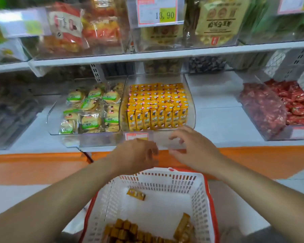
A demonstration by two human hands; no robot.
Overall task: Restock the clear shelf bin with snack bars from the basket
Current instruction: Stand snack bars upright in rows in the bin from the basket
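Yellow snack bars [158, 106] stand in rows in the clear shelf bin [191, 116]; more lie in the white basket [198, 199] below. My left hand [139, 155] hovers over the basket rim, fingers curled; I cannot tell whether it holds anything. My right hand [195, 148], fingers loosely spread, holds nothing near the bin's front.

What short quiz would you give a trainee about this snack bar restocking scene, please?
1. True or false: the white basket is empty.
2. What fills the bin just left of the clear bin of yellow snack bars? A. green-labelled wrapped biscuits B. bottled drinks C. nothing
3. Fill in: the ___ hand is nearest that clear bin's front edge.
Key: 1 false; 2 A; 3 right hand.
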